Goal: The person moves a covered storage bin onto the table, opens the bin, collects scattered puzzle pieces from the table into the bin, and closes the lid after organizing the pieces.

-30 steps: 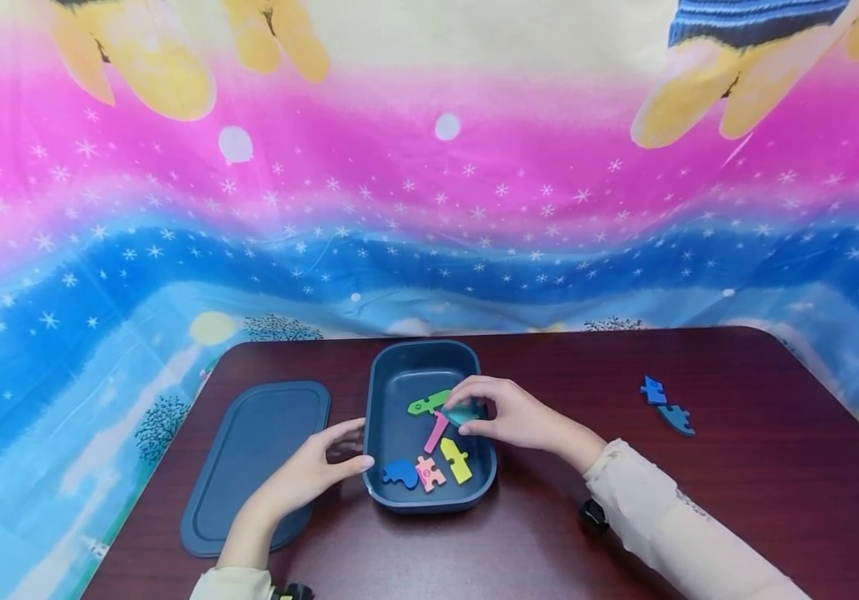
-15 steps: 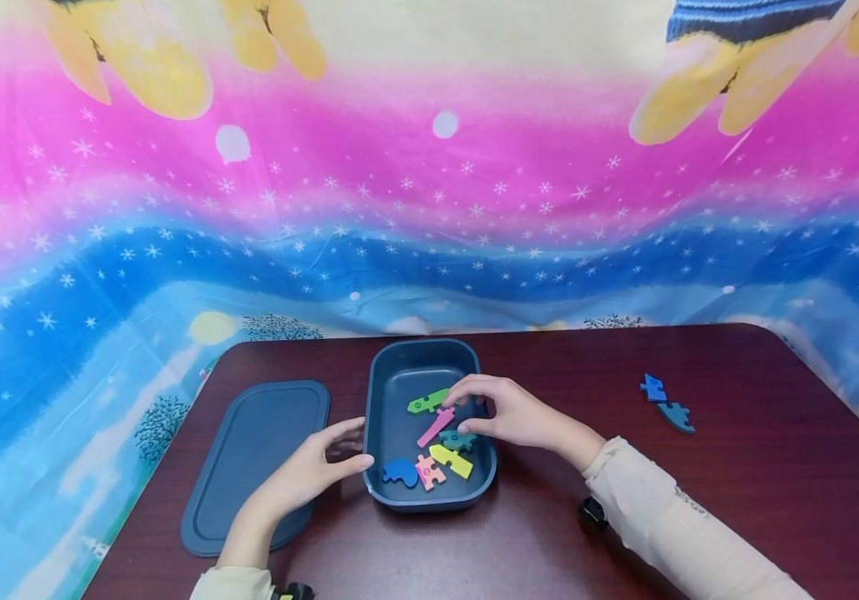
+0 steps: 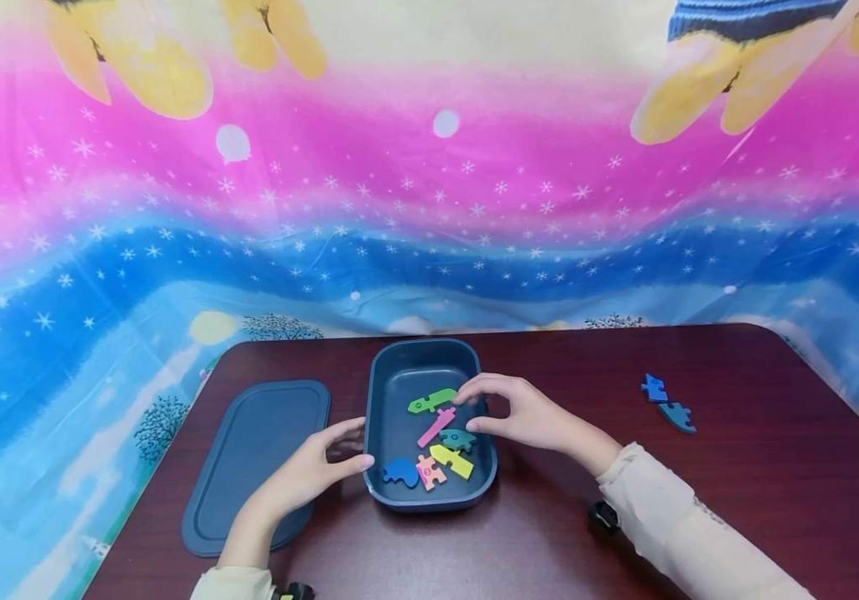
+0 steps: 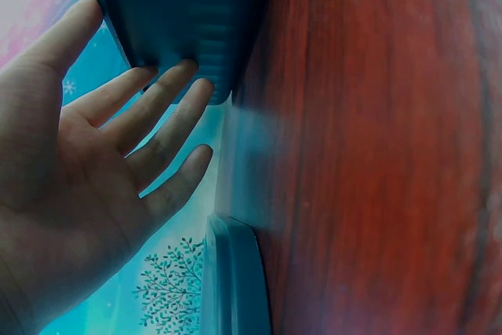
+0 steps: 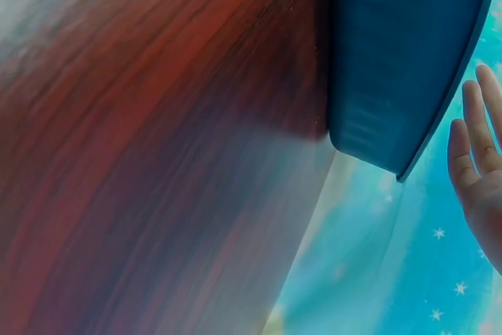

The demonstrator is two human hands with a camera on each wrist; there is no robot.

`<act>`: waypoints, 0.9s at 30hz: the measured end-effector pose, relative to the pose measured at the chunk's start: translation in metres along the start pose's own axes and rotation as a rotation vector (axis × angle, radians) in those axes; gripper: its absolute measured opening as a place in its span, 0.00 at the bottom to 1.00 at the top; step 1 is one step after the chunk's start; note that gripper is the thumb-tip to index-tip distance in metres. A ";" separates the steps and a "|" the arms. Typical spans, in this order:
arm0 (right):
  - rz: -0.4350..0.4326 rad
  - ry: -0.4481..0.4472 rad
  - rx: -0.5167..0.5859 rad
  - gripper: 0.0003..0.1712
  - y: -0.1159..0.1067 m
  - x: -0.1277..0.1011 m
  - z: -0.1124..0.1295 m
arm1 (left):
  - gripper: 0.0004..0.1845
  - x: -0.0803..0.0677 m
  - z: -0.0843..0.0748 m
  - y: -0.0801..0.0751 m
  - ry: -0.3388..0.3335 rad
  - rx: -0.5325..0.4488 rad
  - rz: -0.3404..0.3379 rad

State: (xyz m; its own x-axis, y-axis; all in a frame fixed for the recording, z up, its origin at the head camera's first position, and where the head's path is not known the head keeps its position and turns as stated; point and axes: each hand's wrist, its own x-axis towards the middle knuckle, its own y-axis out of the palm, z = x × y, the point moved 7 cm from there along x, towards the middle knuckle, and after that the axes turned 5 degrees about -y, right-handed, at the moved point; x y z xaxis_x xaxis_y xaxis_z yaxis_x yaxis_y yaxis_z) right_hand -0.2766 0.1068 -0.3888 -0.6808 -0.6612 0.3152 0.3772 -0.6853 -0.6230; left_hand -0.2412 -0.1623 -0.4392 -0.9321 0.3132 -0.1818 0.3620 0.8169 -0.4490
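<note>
A dark blue-grey box [image 3: 430, 506] without its lid stands on the table, and several puzzle pieces lie in it: a green piece [image 3: 432, 402], a pink piece [image 3: 436, 427], a teal piece [image 3: 458, 439], a yellow piece [image 3: 451, 460], a salmon piece [image 3: 431, 472] and a blue piece [image 3: 401, 472]. My left hand [image 3: 309, 471] touches the box's left side with spread, fairly straight fingers, seen also in the left wrist view. Over the right rim my right hand [image 3: 526, 414] holds nothing, thumb and fingers parted. In the right wrist view its fingers [image 5: 475, 127] are beside the box.
The matching lid [image 3: 257, 450] lies flat to the left of the box, partly behind the left hand. Two more pieces, a blue one [image 3: 654, 387] and a teal one [image 3: 676, 417], lie on the right of the brown table [image 3: 549, 533]. A printed cloth [image 3: 429, 208] hangs behind.
My right hand has let go of the teal piece, which now lies in the box, and has drawn slightly right. The yellow piece has turned. My left hand stays put.
</note>
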 end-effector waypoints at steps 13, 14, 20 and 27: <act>-0.025 -0.003 -0.031 0.17 -0.016 -0.022 0.002 | 0.35 0.002 0.005 0.003 -0.002 0.006 0.020; -0.029 -0.006 -0.035 0.17 -0.017 -0.023 0.002 | 0.35 0.002 0.005 0.003 -0.001 0.002 0.020; -0.040 0.001 -0.056 0.18 -0.025 -0.033 -0.001 | 0.34 0.000 0.003 0.001 0.007 -0.014 0.014; -0.048 0.025 -0.096 0.17 -0.035 -0.047 -0.005 | 0.34 0.000 0.001 0.000 0.003 -0.018 0.013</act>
State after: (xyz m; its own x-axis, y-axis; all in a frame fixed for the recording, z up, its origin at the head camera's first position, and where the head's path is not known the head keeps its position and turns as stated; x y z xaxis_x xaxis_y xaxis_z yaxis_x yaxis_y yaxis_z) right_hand -0.2610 0.1637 -0.3853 -0.7123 -0.6198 0.3294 0.2825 -0.6828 -0.6738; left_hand -0.2414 -0.1628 -0.4406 -0.9272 0.3256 -0.1850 0.3743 0.8210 -0.4311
